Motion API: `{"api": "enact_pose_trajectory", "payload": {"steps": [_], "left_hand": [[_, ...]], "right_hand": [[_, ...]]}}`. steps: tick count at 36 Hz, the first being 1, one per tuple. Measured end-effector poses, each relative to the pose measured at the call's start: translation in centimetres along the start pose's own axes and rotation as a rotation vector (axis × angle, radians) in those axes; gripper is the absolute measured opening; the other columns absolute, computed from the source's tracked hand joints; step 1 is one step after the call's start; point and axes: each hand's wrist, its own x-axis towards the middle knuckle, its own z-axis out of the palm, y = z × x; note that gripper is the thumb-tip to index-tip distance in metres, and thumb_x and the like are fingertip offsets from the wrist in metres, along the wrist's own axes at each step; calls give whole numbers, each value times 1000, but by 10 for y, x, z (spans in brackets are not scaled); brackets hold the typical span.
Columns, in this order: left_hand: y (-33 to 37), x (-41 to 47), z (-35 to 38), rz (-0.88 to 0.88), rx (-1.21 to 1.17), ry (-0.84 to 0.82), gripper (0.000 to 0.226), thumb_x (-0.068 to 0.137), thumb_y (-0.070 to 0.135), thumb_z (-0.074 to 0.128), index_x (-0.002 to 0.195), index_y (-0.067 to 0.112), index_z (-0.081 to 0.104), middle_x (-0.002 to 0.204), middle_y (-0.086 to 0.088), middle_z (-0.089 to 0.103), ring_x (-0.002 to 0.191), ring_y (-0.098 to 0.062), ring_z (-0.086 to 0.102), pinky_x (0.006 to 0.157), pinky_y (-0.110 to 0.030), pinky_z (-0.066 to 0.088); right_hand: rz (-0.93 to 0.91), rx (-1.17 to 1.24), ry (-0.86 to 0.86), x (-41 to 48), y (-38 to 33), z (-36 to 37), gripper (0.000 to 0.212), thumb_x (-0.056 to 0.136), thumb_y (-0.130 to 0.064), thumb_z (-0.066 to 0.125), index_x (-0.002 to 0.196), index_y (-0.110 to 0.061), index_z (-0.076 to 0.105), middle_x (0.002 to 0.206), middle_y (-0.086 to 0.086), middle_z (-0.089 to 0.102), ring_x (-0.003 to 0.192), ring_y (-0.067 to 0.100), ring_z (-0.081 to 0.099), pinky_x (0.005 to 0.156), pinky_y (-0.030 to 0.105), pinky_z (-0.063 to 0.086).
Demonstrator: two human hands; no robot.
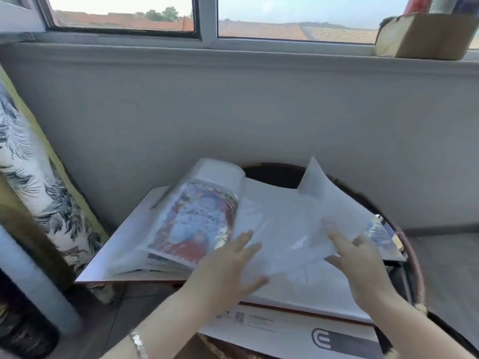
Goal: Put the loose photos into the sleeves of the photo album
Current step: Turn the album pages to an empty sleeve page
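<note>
**A:** The photo album [272,203] lies open at lower centre of the frame, on a flat carton [285,330] across the round worktop [272,173]. 1 colourful photo [199,218] is already sleeved on the left page.

**B:** And the hands?

**A:** The left hand [228,265] hovers over the gutter with its fingers straight and spread, holding nothing. The right hand [363,263] has a forefinger on top of the clear sheet [324,198] and a thumb under its near edge. It looks like a light pinch, though the frame is blurred. The sheet's far corner stands up toward the wall.

**B:** So which step is this?

**A:** I'd say opening a sleeve on the right page. The loose photos [381,233] sit at the right edge, partly under that sheet.

**B:** What comes next?

**A:** Probably keeping the sheet lifted while 1 photo is picked up and squared to the pocket.

**B:** Which way does the album run?

**A:** The spread's long axis runs left to right, dipping toward lower right. The spine points up-frame, toward the wall.
</note>
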Motion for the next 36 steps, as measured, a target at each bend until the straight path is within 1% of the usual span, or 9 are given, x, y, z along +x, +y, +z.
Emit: {"api": "enact_pose_trajectory", "payload": {"steps": [4,9,12,15,20,24,29,32,36], "left_hand": [[-1,9,15,231,97,-117,34,80,47,41,85,25,67,92,14,67,84,-5,67,56,-17,51],[-3,19,19,252,244,-37,26,74,29,42,56,23,59,46,9,49,38,-4,46,36,-18,20],[1,28,15,194,226,-160,62,76,64,22,68,17,62,64,6,63,61,-9,60,63,-16,35],[4,36,4,23,272,-229,108,64,85,-13,96,21,68,107,5,67,109,-11,56,113,-36,14],[-9,45,6,-181,450,-397,54,97,50,25,143,23,29,159,1,5,146,-17,-7,113,-49,-11],[-11,47,5,-240,353,-426,62,92,60,29,143,24,31,158,2,9,145,-18,-10,114,-50,-11],[-7,46,0,-275,231,-403,69,87,68,31,144,28,31,157,3,16,145,-15,-9,114,-48,-12],[0,43,-9,-269,-41,-424,90,69,85,36,144,37,26,156,13,8,143,-8,-14,113,-46,-19],[24,37,-25,-226,-402,-316,92,58,72,57,140,50,22,150,25,5,141,0,-4,116,-36,5]], "right_hand": [[42,57,119,-5,2,-26,22,89,-5,55,77,-21,64,66,-10,70,72,12,63,54,23,55],[149,-4,161,-5,10,-53,26,81,1,65,104,-9,58,89,8,68,78,23,66,51,26,57],[186,-226,27,-4,9,-64,30,76,1,70,102,-11,61,81,8,72,72,22,69,58,30,54],[192,-516,-93,0,12,-71,26,77,-9,72,98,-20,62,85,-1,71,77,13,67,58,21,48],[156,-832,-134,11,26,-70,7,83,-21,66,80,-14,67,78,-3,68,71,7,60,53,17,37],[-2,-972,-35,10,29,-65,29,91,-19,56,63,-8,59,60,1,55,59,12,49,52,20,30],[-414,-1177,171,5,16,-58,3,76,-11,74,73,-10,74,75,6,70,74,27,62,58,27,43],[-477,-978,187,6,-9,-46,3,74,-11,76,76,-13,74,84,2,70,83,21,61,70,22,45],[-28,-242,-78,19,-53,-11,9,87,-16,60,81,-11,65,76,-3,65,73,14,61,68,25,50]]}}
